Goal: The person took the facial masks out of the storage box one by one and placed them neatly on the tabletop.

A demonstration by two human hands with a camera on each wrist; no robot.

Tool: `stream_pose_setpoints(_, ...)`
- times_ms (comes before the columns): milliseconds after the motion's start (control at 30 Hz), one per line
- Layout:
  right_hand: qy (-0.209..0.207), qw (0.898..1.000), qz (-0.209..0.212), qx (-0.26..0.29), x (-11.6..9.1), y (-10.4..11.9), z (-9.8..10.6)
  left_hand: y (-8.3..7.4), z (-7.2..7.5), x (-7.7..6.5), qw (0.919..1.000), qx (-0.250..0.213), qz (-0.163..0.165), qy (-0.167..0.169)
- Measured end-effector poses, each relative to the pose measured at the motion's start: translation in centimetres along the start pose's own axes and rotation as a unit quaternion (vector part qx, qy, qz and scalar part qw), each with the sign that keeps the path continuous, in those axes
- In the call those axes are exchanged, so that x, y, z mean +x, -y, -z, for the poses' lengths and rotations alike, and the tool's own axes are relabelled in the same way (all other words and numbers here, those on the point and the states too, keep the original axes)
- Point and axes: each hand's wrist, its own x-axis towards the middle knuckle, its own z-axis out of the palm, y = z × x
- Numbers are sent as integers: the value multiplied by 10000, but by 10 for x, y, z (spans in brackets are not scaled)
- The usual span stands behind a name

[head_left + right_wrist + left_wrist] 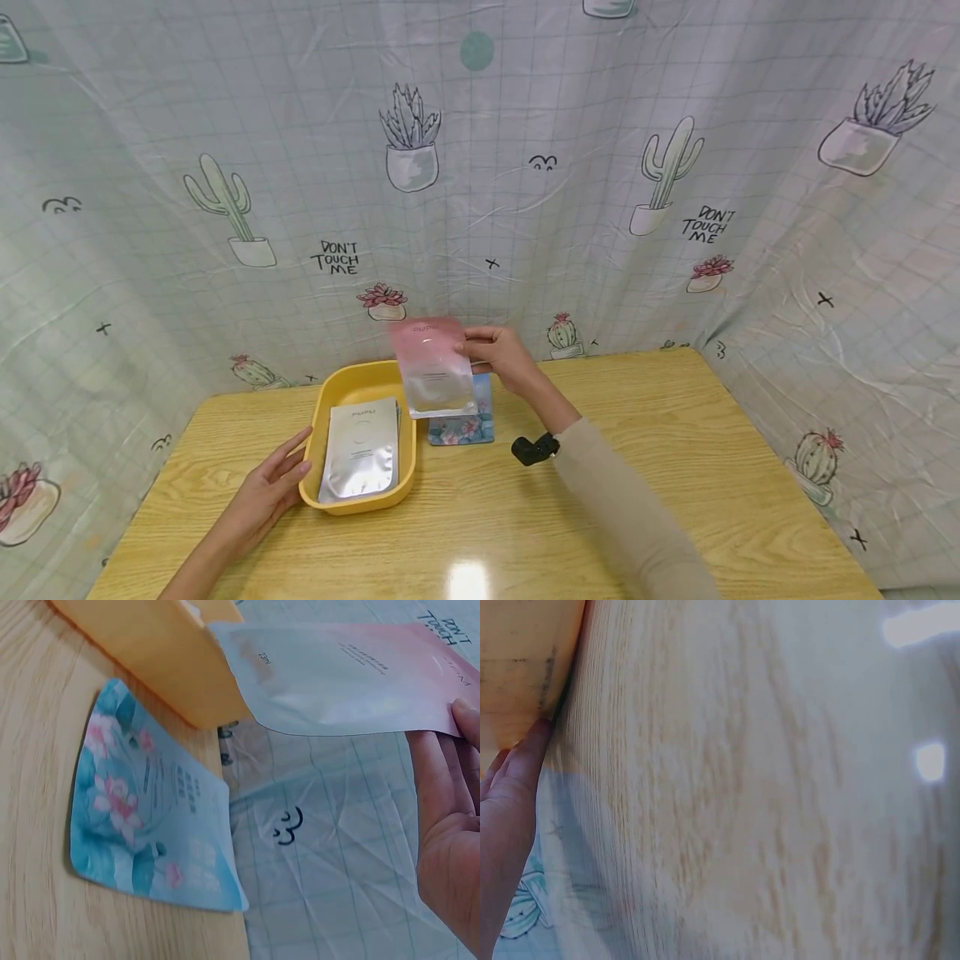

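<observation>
My right hand (501, 357) pinches a pink-and-silver sheet mask packet (435, 375) by its upper right edge, thumb on the printed face. The packet hangs in the air, overlapping the right rim of a yellow bin (411, 467) in the head view. Under it on the table lies a blue sheet mask packet (150, 810) with pink flowers, partly hidden from the head camera. Against the bin's left side rest the extended fingers of my left hand (262, 500). Inside the bin, a silver-white packet (362, 450) lies on top, with another's edge peeking out beneath.
The wood-grain table (600, 517) ends at the back against a printed curtain (525, 208) with cactus drawings. A small black device (534, 450) sits at my right wrist, by the beige sleeve (630, 508).
</observation>
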Motion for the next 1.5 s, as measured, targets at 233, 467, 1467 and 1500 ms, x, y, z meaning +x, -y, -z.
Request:
stream_pose_setpoints(233, -210, 9997, -70, -54, -5, 0, 17, -2, -1, 0, 10000, 7, 8, 41)
stream_pose_setpoints(467, -523, 9982, -141, -239, -10, -1, 32, -2, -1, 0, 10000, -22, -37, 88)
stream_pose_setpoints(1467, -777, 9947, 550, -395, -35, -19, 65, -1, -1, -2, 9998, -101, -137, 128)
stream_pose_setpoints(1500, -772, 9946, 549, -417, -36, -19, 67, -1, -1, -2, 9997, -101, -155, 158)
